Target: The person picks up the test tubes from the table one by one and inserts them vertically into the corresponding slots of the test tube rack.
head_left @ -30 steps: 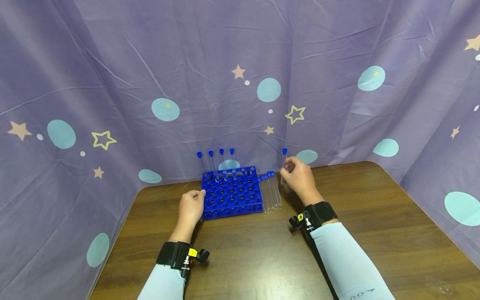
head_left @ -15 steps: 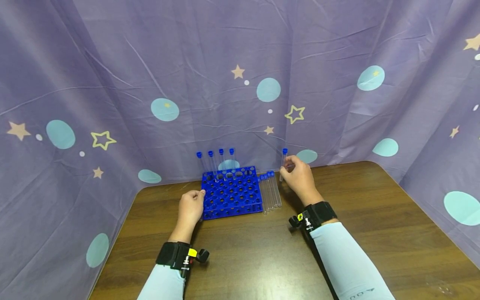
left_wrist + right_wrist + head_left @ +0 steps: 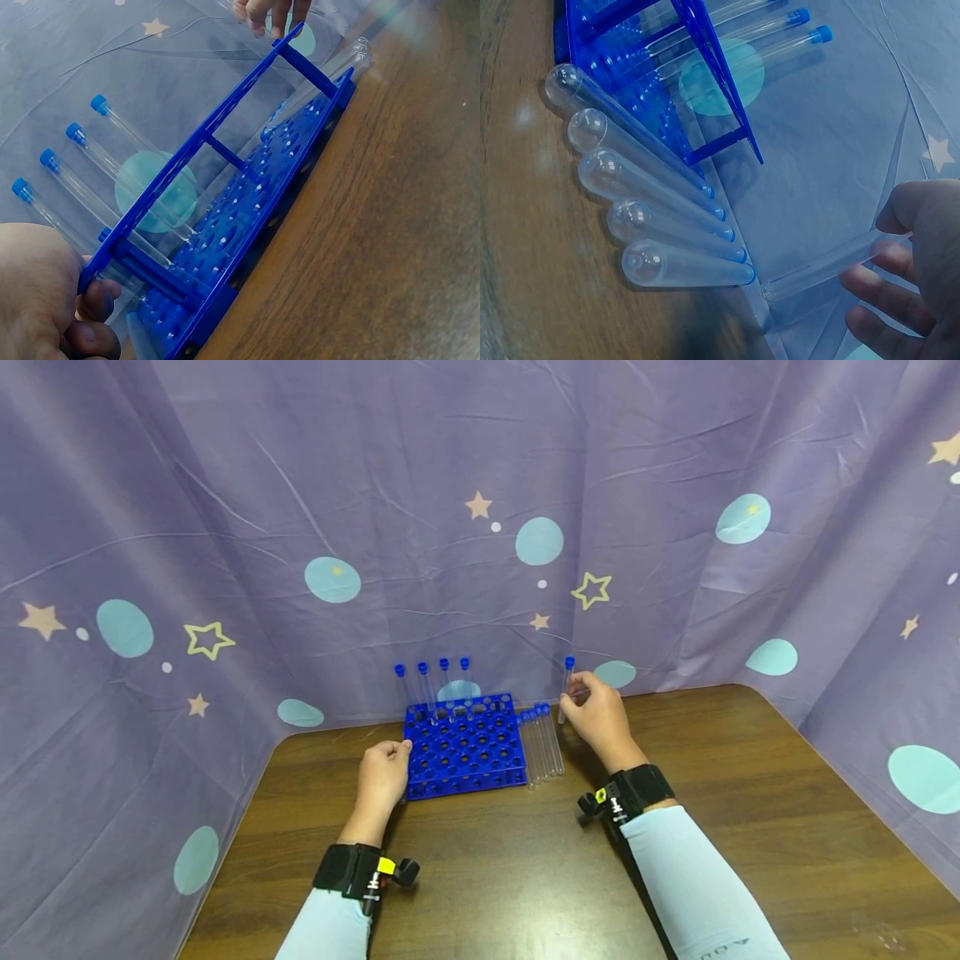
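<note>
My left hand (image 3: 384,774) grips the left end of a blue test tube rack (image 3: 465,766), thumb above its upper plate and fingers curled below, as the left wrist view shows. Four-sided and full of holes, the rack carries several blue-capped clear test tubes (image 3: 82,187) upright along its back row. Right of it, my right hand (image 3: 600,717) pinches one more capped test tube (image 3: 825,264) between thumb and fingers. That tube stands nearly upright, cap up, its lower end leaning slightly left. Its cap is outside the right wrist view.
Several capped test tubes (image 3: 682,262) lie side by side on the wooden table (image 3: 510,877) along the rack's right side, rounded ends towards me. A purple curtain (image 3: 420,485) with stars and ovals hangs right behind the table's back edge.
The test tube in my right hand has tilted slightly, its lower end shifting a little left and up. My left hand and the rack stay in place.
</note>
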A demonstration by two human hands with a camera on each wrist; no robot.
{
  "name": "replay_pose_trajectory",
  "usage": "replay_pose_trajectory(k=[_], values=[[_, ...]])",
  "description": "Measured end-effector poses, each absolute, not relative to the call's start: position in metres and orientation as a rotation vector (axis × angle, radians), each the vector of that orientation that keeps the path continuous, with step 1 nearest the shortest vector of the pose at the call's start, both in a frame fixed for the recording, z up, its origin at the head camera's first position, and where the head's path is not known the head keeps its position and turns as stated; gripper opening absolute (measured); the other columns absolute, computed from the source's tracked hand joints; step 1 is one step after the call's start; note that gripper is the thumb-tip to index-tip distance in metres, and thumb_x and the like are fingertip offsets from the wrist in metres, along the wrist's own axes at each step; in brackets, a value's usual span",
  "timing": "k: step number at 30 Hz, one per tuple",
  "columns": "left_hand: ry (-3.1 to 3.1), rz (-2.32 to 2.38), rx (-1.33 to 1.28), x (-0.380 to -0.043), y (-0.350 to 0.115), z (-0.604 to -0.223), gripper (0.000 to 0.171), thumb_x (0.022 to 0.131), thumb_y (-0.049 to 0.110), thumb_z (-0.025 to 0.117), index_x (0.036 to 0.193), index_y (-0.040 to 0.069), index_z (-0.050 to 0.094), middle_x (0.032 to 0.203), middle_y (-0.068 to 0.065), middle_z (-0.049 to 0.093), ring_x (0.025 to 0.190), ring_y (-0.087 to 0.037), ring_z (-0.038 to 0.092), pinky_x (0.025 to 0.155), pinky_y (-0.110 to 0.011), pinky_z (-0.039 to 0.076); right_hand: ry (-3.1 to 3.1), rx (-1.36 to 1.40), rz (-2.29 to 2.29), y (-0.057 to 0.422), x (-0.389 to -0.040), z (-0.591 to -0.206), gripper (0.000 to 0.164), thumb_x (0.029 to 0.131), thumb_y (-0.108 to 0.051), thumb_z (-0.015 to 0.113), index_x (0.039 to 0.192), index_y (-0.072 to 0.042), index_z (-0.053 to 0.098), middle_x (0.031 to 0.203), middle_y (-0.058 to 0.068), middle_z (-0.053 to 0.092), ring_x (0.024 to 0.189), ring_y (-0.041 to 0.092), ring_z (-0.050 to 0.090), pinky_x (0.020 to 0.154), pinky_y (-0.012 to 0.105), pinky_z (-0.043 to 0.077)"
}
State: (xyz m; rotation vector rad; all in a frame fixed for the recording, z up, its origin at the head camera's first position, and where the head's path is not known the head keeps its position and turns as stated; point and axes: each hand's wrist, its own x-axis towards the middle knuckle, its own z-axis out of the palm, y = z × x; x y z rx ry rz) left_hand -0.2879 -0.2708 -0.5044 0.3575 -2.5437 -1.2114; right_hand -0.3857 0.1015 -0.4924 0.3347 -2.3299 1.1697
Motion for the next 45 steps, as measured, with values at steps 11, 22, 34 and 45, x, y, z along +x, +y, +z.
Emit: replay_pose_trajectory(k=[11, 22, 34, 45], values=[[-2.549, -1.215, 0.365, -0.286, -0.269, -0.506, 0.034, 0.108, 0.028, 0.063, 0.101, -0.001, 0.08, 0.089, -0.013, 0.075, 0.08, -0.029, 0.067, 0.074, -0.044, 0.055, -2.33, 0.338, 1.212, 0.094, -0.379, -0.487, 0.026, 0.094, -0.016, 0.076, 0.117, -0.005, 0.071, 0.103, 0.015, 0.08, 0.088, 0.03, 0.078, 0.076, 0.05, 0.064], [-2.554, -1.207, 0.359, -0.286, -0.272, -0.509, 0.035, 0.109, 0.028, 0.062, 0.103, -0.001, 0.08, 0.089, -0.013, 0.075, 0.08, -0.028, 0.067, 0.074, -0.045, 0.056, -2.337, 0.427, 1.278, 0.067, -0.381, -0.462, 0.033, 0.097, -0.017, 0.077, 0.125, -0.001, 0.07, 0.108, 0.017, 0.078, 0.091, 0.032, 0.078, 0.077, 0.049, 0.065], [-2.543, -1.224, 0.37, -0.285, -0.273, -0.506, 0.035, 0.109, 0.028, 0.062, 0.105, -0.002, 0.08, 0.09, -0.013, 0.076, 0.082, -0.03, 0.068, 0.078, -0.048, 0.057, -2.375, 0.568, 1.328, 0.03, -0.389, -0.432, 0.033, 0.098, -0.018, 0.078, 0.125, -0.001, 0.071, 0.113, 0.014, 0.077, 0.093, 0.029, 0.078, 0.08, 0.046, 0.065], [-2.534, -1.227, 0.371, -0.287, -0.27, -0.503, 0.035, 0.108, 0.029, 0.063, 0.1, -0.001, 0.08, 0.086, -0.012, 0.074, 0.081, -0.029, 0.067, 0.077, -0.047, 0.057, -2.422, 0.603, 1.316, 0.001, -0.401, -0.43, 0.029, 0.098, -0.016, 0.079, 0.123, -0.003, 0.07, 0.109, 0.012, 0.076, 0.094, 0.028, 0.079, 0.079, 0.043, 0.065]])
